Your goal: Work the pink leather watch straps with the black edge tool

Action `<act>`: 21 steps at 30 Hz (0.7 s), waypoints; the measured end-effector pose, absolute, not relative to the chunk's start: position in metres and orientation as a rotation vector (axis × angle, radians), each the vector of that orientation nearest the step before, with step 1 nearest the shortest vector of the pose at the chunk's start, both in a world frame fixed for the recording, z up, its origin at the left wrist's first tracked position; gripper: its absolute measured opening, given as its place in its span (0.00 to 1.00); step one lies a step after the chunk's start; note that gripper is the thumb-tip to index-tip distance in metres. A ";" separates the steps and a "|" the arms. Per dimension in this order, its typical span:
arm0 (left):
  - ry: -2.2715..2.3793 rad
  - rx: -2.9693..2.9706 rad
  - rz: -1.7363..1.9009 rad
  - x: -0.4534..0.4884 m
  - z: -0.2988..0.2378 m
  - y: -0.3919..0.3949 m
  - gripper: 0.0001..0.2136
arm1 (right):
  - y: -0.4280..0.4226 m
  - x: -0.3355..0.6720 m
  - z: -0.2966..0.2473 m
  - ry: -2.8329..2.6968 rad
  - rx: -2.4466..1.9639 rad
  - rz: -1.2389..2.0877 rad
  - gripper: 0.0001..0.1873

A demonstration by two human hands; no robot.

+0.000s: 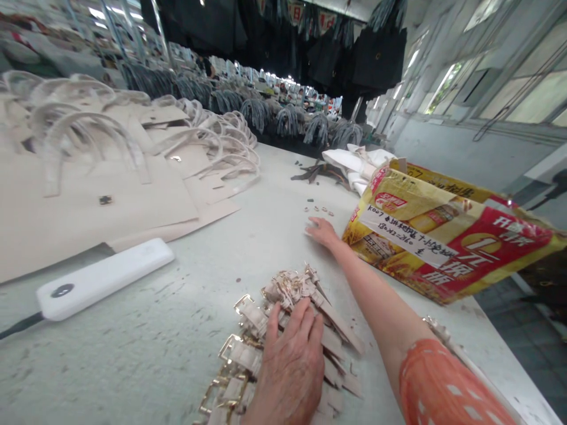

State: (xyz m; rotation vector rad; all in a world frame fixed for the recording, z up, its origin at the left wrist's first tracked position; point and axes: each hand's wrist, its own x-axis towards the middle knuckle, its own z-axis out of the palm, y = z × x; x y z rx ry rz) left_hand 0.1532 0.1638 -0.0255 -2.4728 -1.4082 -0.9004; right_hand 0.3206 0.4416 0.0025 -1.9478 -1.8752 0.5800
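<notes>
My left hand (290, 360) lies flat, fingers together, on a pile of beige straps with gold buckles (274, 321) at the near middle of the table. My right hand (321, 231) is stretched far forward, palm down on the white tabletop (177, 330), fingers resting beside several small metal rings (318, 209). Its fingertips are partly hidden and nothing shows in it. The orange sleeve (443, 389) of my right arm fills the lower right.
Beige bag panels with handles (110, 159) are stacked at the left. A white power bank (104, 277) with a cable lies in front of them. A yellow-red cardboard box (443, 236) stands at the right edge, white cloth (354, 162) and dark scraps behind it.
</notes>
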 end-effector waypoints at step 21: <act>-1.769 -2.801 -1.686 0.097 0.069 0.151 0.30 | 0.140 0.310 0.032 -2.206 -1.384 0.673 0.46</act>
